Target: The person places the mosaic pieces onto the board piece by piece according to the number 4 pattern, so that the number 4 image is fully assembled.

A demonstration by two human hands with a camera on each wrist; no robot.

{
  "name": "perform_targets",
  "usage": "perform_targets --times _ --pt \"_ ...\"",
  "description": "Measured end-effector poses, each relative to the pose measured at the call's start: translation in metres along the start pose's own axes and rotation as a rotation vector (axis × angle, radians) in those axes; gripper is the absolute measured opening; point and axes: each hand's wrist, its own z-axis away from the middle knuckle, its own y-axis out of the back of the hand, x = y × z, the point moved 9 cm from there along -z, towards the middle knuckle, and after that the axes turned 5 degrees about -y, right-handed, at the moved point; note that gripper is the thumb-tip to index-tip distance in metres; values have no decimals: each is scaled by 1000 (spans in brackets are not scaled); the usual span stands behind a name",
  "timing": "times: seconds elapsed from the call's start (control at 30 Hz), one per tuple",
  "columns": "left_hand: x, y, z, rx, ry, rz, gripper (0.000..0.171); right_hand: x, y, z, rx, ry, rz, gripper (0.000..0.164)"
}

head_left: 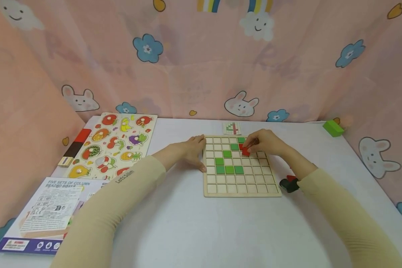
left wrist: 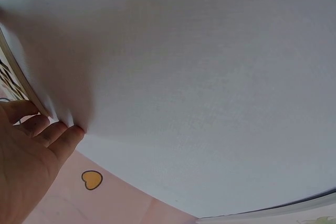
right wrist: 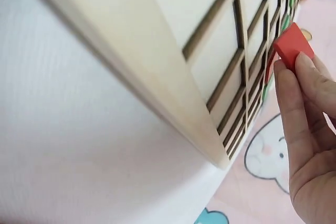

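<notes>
1. The left hand (head_left: 192,150), fingers straight and together, steadies the left edge of the square wooden grid board (head_left: 241,191).
2. Several green square tiles (head_left: 229,169) sit in cells; most cells remain empty.
3. The right hand (head_left: 266,142) pinches a small red square tile (head_left: 245,151) over the board's upper right.
4. A small pattern card (head_left: 232,128), apparently the model, lies just beyond the board; nothing obstructs it.

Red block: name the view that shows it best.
The right wrist view: the red block fills the frame close up, pinched by the right hand. The head view shows it small above the grid board. The left wrist view misses it.
</notes>
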Motion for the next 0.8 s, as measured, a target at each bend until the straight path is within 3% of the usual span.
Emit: perform_targets --times 0.27,0.53,0.8 --pt "1 1 1 2 -3 -5 122 -6 -7 -1 34 5 54 7" --pt "0 1 1 -5 0 -1 122 -5 -12 -1 21 40 94 12" --pt "-1 0 0 0 -3 1 122 22 9 9 42 -35 84 8"
